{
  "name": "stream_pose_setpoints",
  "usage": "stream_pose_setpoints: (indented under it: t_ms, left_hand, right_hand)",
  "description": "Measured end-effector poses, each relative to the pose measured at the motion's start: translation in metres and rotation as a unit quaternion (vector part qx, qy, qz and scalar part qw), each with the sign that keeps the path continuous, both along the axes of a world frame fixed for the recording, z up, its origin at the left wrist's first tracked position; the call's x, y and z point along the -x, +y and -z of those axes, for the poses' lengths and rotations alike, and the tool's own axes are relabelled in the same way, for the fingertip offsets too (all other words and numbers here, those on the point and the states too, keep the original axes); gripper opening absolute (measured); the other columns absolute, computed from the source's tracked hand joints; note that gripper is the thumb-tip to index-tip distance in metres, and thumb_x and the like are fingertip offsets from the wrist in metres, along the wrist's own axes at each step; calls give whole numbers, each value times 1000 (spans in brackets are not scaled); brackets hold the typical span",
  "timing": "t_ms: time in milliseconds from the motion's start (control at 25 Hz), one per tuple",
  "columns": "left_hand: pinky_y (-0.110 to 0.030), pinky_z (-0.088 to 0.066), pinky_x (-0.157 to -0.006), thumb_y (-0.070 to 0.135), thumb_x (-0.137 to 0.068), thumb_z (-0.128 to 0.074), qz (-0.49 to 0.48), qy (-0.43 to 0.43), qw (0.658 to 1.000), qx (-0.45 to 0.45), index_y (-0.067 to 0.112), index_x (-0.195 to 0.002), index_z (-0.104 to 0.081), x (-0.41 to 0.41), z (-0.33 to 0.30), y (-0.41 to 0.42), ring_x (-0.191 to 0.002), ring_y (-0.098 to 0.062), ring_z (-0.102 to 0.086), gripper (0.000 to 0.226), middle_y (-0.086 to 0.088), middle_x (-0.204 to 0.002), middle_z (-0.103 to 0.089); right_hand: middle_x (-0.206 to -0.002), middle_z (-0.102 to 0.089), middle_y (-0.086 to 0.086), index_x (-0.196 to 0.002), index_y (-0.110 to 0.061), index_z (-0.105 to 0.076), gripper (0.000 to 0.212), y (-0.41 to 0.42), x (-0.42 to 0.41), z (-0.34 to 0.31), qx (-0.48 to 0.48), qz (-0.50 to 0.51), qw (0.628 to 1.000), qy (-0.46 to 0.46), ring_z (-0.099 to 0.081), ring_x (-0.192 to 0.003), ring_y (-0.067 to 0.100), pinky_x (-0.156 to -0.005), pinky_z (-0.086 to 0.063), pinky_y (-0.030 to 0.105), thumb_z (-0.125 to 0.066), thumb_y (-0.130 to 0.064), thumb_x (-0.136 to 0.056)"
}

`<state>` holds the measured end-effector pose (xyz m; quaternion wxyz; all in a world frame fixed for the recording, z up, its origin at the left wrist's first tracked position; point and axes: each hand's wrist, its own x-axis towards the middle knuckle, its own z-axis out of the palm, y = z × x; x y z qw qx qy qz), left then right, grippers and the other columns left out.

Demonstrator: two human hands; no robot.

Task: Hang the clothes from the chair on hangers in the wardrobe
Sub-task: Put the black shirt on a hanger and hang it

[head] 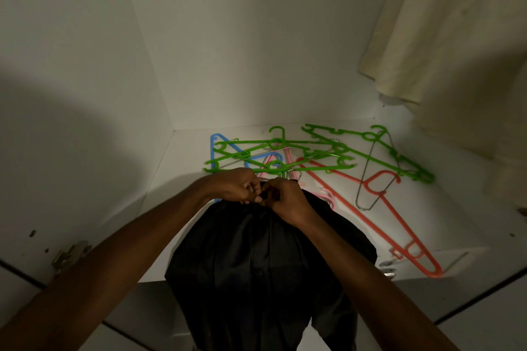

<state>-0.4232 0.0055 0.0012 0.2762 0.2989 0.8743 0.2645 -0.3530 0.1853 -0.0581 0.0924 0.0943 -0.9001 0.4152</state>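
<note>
A: White laminate forms the wardrobe interior (85,37): side wall, back wall and a flat white shelf floor (328,225). What is the largest item inside?

B: A cream fabric garment (445,37) hangs at the upper right, its hem well above the shelf floor. Next in size is the black fabric garment (256,265), draped at the front centre and hanging down past the shelf's front edge.

A: State of the hands?

B: The left hand (239,185) and the right hand (285,199) meet at the top of the black fabric garment. Both have curled fingers pinching the bunched cloth at its neck. A thin metal hook (295,172) shows just behind the knuckles; whether either hand also grips it cannot be told.

A: What lies behind the hands?

B: A loose pile on the shelf floor. A long red plastic hanger (399,216) runs diagonally towards the right front corner. Several green plastic hangers (285,148) overlap across the middle. A bare silver wire hanger (368,179) lies between the red and green ones. A blue plastic hanger (216,148) sits under the green ones at the left, and a pink plastic hanger (328,196) is partly hidden by the right hand.

A: Hardware?

B: A metal door hinge (68,255) on the left panel.
</note>
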Motion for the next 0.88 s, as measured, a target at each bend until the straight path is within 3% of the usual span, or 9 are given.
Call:
stream_pose_setpoints:
  t_ms: [120, 240, 360, 480, 600, 680, 800, 880]
  left_hand:
    - [-24, -52, -66, 19, -91, -75, -18, 79, 996, 30, 18, -86, -69, 0, 0, 1, -64, -9, -64, 7, -3, -78, -71]
    - [-21, -43, -60, 13, -88, -72, -47, 167, 983, 61, 12, -85, -69, 0, 0, 10, -69, -10, -60, 4, -1, -79, -67]
    - [-31, -43, -63, 8, -85, -65, -35, 252, 964, 74, 6, -81, -62, -5, 13, 17, -81, -26, -64, 5, -12, -87, -66]
    - [-31, -37, -57, 7, -75, -58, 53, 334, 941, -5, 11, -71, -52, -15, 27, 14, -66, -23, -57, 8, -8, -73, -58]
    - [-33, -39, -55, 2, -76, -58, 82, 338, 937, -5, 13, -67, -49, -17, 27, 6, -61, -21, -56, 18, -6, -68, -56]
    - [-29, -40, -57, 0, -83, -60, 81, 325, 942, 32, 11, -68, -56, -14, 19, 2, -64, -19, -58, 18, -4, -69, -59]
    - [-28, -42, -62, 7, -91, -62, 103, 335, 933, 76, 7, -83, -72, -10, 9, 4, -72, -19, -63, 13, -7, -79, -70]
    - [-29, -37, -62, 11, -94, -60, 129, 351, 920, 116, 5, -85, -71, -11, 5, 6, -72, -18, -60, 16, -9, -82, -69]
  right_hand:
    - [-88, -67, 3, -104, -8, -78, 19, -1, -2, -2, -25, -10, 999, 29, -57, -78, 9, -63, -37, 9, -73, -4, -86]
    - [-89, -71, 7, -97, -7, -76, 11, -7, -4, 1, -51, -1, 997, 62, -58, -78, 11, -64, -36, 22, -70, -9, -88]
    - [-89, -72, 11, -92, -5, -74, 10, -9, 0, 7, -82, 16, 994, 70, -65, -83, 22, -64, -32, 25, -66, -7, -86]
    - [-84, -72, 16, -83, 2, -69, 6, -4, 6, 5, -96, 20, 994, 42, -67, -77, 28, -61, -34, 29, -63, 1, -81]
    - [-72, -68, 15, -69, 3, -61, 6, -5, 7, 7, -81, 20, 996, 25, -63, -66, 26, -55, -40, 35, -60, 3, -75]
    - [-68, -66, 13, -64, 0, -58, 11, -9, 7, 10, -71, 30, 997, 10, -58, -61, 21, -53, -35, 32, -59, 5, -74]
    - [-75, -68, 13, -70, -6, -62, 12, -11, 9, 13, -77, 31, 996, 8, -61, -68, 21, -59, -34, 27, -59, 4, -76]
    - [-78, -69, 13, -71, -10, -60, 16, -9, 9, 11, -72, 20, 997, 6, -62, -72, 22, -61, -34, 26, -58, 5, -76]
